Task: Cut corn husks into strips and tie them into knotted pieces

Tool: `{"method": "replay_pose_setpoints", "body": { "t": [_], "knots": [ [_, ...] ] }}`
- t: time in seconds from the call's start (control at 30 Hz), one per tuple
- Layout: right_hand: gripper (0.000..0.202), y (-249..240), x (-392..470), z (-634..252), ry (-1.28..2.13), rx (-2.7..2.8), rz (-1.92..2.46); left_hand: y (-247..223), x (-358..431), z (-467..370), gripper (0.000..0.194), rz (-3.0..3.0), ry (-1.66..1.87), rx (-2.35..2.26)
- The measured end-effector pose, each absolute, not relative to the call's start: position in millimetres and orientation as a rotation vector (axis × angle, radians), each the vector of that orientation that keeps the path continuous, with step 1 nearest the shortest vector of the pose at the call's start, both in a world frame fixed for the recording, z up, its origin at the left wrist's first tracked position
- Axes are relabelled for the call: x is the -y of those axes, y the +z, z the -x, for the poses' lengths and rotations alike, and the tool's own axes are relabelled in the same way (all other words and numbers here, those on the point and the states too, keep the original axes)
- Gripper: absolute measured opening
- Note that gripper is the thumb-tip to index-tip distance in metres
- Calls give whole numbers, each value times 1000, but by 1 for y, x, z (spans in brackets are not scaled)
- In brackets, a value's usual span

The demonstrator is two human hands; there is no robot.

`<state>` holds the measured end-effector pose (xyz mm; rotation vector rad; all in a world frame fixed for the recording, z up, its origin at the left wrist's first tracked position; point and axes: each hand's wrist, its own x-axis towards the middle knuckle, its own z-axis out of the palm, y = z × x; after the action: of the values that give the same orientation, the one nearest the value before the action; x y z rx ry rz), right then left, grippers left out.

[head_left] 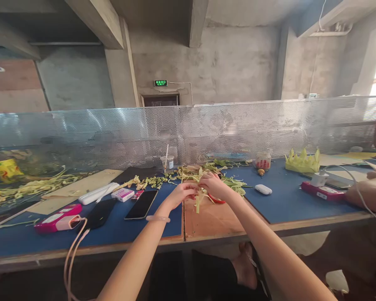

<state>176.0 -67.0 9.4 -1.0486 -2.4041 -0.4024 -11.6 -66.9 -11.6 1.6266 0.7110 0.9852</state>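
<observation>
In front of me, over the bare wooden board (213, 225), my hands meet at a bunch of pale yellow-green, leaf-like strips (199, 201). My left hand (182, 195), with a pale bangle at the wrist, has its fingers bent in and closed at the left side of the strips. From the right, my right hand (214, 186) pinches their upper part with curled fingers. Below my right hand a red object (217, 200) shows partly; its kind is hidden. Loose green leafy pieces (233, 184) lie just behind and to the right.
Left lie a phone (141, 205), a small pink-white box (123, 194), a white case (98, 193) and a pink power strip (58, 217) with cables. A plastic cup (168, 163) stands behind. Right are a white earbud case (263, 189), a jar (263, 160) and another person's hand (368, 190).
</observation>
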Motion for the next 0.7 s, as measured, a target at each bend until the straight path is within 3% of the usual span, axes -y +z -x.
{"method": "replay_pose_setpoints", "body": {
  "t": [0.47,0.7],
  "knots": [
    [20,9,71,-165,-459,2222,1068,-13,61,15,22,-1654,1045,-863],
    [22,7,65,-172,103,2061,1360,-9,64,17,26,-1585,1099,-817]
  ]
}}
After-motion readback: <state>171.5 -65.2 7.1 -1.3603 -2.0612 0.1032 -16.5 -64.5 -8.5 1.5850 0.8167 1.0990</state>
